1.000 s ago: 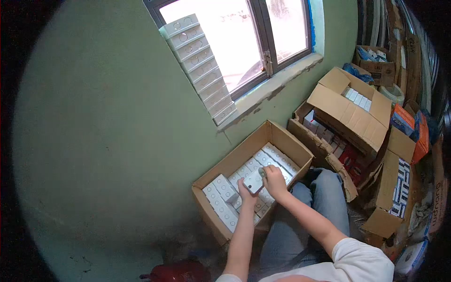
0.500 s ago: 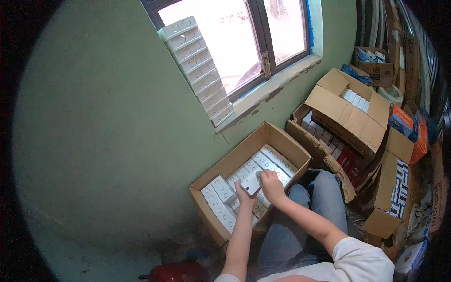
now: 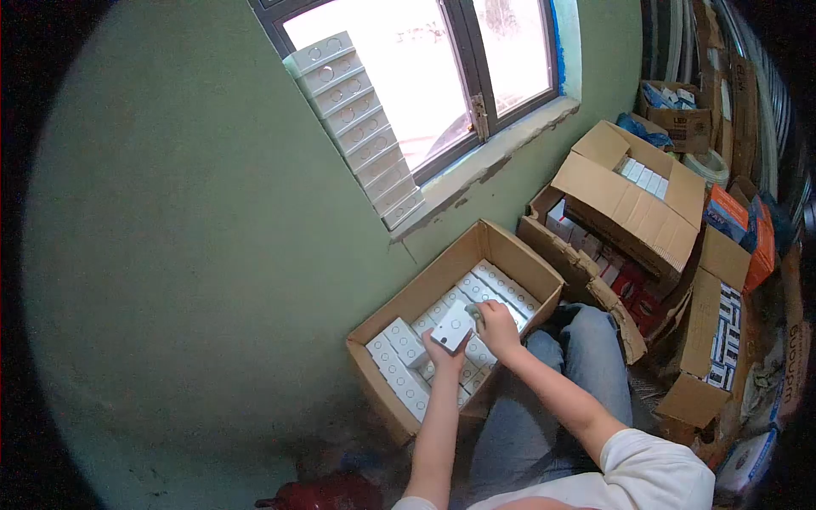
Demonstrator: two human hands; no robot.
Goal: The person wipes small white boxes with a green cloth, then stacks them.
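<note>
My left hand (image 3: 445,351) holds a white rectangular box (image 3: 453,325) with round knockout marks, above an open cardboard box (image 3: 380,409). My right hand (image 3: 499,328) is closed at the white box's upper right corner, its fingers pinching a small greyish item (image 3: 473,313) too small to name. Below both hands, rows of similar white boxes (image 3: 395,371) fill much of the carton. One white box (image 3: 403,340) sits higher than its neighbours on the left side.
A stack of white boxes (image 3: 358,127) stands on the window sill (image 3: 510,153). Open cartons (image 3: 633,208) with boxed goods are on the right, beside another open carton (image 3: 693,399). A red object (image 3: 327,493) lies at the bottom. My jeans-clad legs (image 3: 593,353) are beside the carton.
My right hand has drawn slightly away from the held white box, uncovering more of its face and the greyish item. The held box has turned a little and faces the camera more.
</note>
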